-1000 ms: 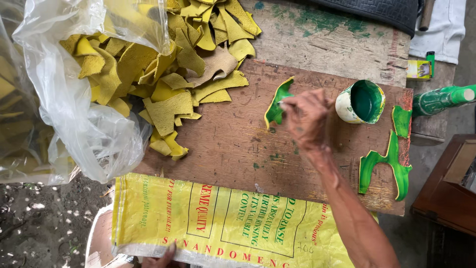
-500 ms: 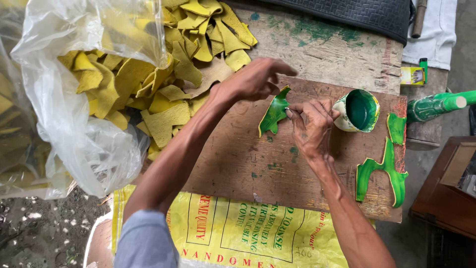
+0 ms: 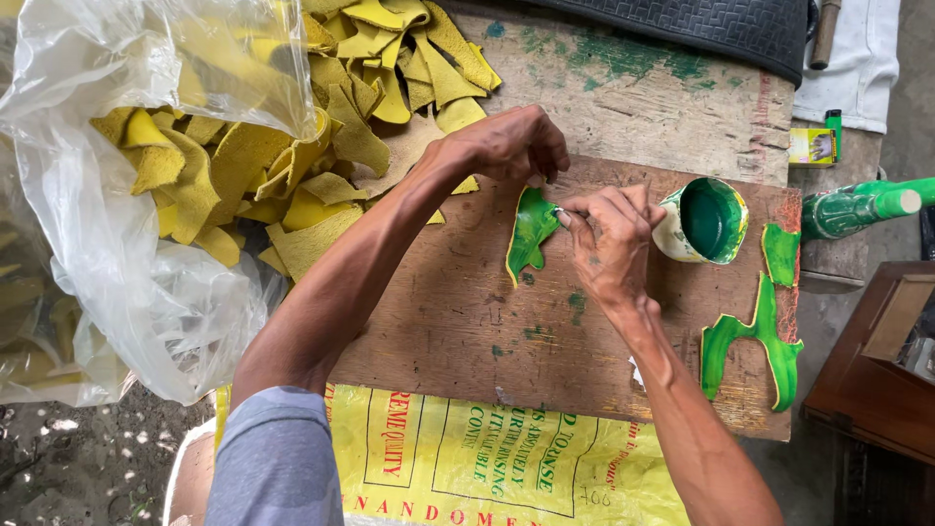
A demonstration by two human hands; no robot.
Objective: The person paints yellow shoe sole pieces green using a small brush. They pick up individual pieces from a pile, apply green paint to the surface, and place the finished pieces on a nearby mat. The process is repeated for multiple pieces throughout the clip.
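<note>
A leaf-shaped piece painted green [image 3: 531,234] lies on a brown wooden board [image 3: 467,312]. My left hand [image 3: 511,146] presses its top edge with the fingertips. My right hand [image 3: 609,239] holds a small brush whose tip touches the piece's right side. Just right of that hand stands a small cup of green paint [image 3: 706,219].
A heap of yellow leather scraps [image 3: 292,166] spills from a clear plastic bag [image 3: 127,282] at the left. Green-painted pieces [image 3: 765,336] lie on the board's right end. A green bottle [image 3: 857,206], a small yellow box [image 3: 813,146] and a yellow printed sack [image 3: 467,458] surround the board.
My left arm came in from the lower left and its hand settled on the green piece's top edge. My right hand stayed by the piece with the brush.
</note>
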